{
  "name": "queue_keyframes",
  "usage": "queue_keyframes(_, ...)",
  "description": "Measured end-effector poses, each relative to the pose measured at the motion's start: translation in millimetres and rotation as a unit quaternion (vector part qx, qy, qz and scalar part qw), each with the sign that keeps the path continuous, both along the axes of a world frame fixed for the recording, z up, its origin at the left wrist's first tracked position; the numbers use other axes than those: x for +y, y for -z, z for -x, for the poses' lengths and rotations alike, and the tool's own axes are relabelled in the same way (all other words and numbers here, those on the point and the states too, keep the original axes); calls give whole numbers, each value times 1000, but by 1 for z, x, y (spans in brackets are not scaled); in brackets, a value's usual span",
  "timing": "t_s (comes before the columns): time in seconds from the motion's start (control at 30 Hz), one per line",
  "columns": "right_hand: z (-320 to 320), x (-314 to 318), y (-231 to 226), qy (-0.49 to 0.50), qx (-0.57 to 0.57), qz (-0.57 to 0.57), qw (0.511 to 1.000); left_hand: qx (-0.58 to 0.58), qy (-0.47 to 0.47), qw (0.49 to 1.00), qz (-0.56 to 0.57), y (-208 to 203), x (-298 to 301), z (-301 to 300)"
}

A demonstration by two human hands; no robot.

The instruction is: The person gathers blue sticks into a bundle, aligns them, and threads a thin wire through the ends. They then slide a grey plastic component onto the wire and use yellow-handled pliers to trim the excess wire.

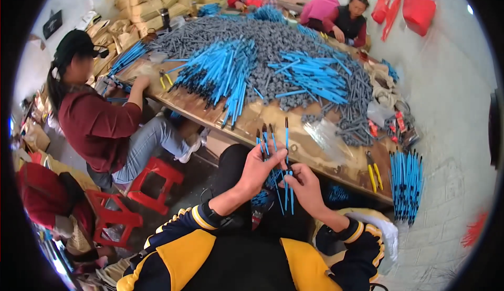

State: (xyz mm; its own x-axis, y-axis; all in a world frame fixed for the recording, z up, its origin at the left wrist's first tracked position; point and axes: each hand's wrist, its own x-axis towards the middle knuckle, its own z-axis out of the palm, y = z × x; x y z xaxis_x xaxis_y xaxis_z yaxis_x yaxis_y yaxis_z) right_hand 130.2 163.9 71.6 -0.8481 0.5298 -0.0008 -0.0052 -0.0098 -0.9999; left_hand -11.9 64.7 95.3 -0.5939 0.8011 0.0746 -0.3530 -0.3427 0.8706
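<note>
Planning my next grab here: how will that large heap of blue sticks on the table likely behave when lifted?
The blue sticks look fairly stiff, since they lie straight. Being thin, each is probably light. A grabbed handful may slide apart, as they lie fanned with no visible tie.

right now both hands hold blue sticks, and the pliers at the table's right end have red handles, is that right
Wrong colour: in the head view, the pliers at the table's right end have yellow handles. Left hand and right hand do hold blue sticks.
</note>
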Motion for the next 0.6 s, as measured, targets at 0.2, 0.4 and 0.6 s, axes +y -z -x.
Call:
queue_keyframes(0.2,8,64,-15,-290,-202,-158,922,-95,201,973,56,-4,-29,26)
queue_keyframes(0.4,62,163,-68,-378,-365,-268,807,-149,216,963,63,27,26,83)
queue_keyframes(0.6,190,274,-49,-50,-209,-312,925,-103,165,980,31,68,50,100)
